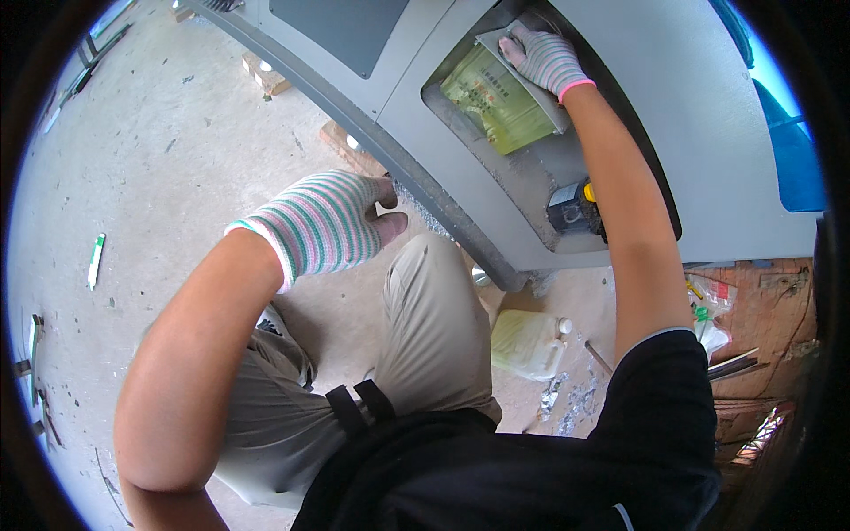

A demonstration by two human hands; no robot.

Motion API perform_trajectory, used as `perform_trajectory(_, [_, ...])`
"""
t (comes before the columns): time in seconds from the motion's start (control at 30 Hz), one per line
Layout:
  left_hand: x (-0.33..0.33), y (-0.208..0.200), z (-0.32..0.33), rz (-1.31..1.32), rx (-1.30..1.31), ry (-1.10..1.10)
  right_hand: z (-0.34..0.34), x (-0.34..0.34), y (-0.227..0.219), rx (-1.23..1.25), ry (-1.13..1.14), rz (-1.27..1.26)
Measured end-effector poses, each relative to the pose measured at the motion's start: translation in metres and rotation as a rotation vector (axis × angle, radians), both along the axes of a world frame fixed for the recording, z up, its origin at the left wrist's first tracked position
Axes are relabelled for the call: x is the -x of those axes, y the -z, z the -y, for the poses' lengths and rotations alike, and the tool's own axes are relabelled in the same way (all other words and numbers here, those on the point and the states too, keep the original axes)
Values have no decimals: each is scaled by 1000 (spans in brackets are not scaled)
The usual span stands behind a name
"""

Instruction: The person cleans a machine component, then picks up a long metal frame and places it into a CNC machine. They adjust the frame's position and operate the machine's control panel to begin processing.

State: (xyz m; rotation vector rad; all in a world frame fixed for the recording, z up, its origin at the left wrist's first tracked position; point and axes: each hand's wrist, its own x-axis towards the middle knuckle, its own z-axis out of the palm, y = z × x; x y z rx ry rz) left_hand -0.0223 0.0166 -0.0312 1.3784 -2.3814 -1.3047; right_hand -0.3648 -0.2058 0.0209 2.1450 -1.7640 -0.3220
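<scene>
My right hand, in a striped knit glove with a pink cuff, reaches into a recess in a grey machine. Its fingers grip the grey upper edge of a translucent yellow-green plastic tank, which sits tilted in the view. Lower in the same recess lies a dark bottle with a yellow cap, partly behind my right forearm. My left hand, gloved in green, pink and white stripes, hovers above my knee near the machine's lower edge. Its thumb and fingers are apart, with nothing between them.
A yellowish jug with a white cap lies on the floor by my knee, with metal shavings close by. Wooden blocks are beside the machine's base. A green-and-white pen-like stick lies far left. Brown boards lie at right.
</scene>
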Motion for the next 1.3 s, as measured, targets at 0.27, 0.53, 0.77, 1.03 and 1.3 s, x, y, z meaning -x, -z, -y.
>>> perform_trajectory(0.27, [4,-3,6,-5,-8,18,-11,-15,6,143,-7,32])
perform_trajectory(0.53, [13,-9,17,69,-74,64,-17,-44,-8,14,394,64])
perform_trajectory(0.77, [16,2,21,70,-60,120,-30,-30,-1,57,400,261])
perform_trajectory(1.03, [26,18,30,137,-136,139,-55,29,34,303,-134,276])
perform_trajectory(1.3, [44,39,63,268,-127,250,-67,42,38,401,-319,478])
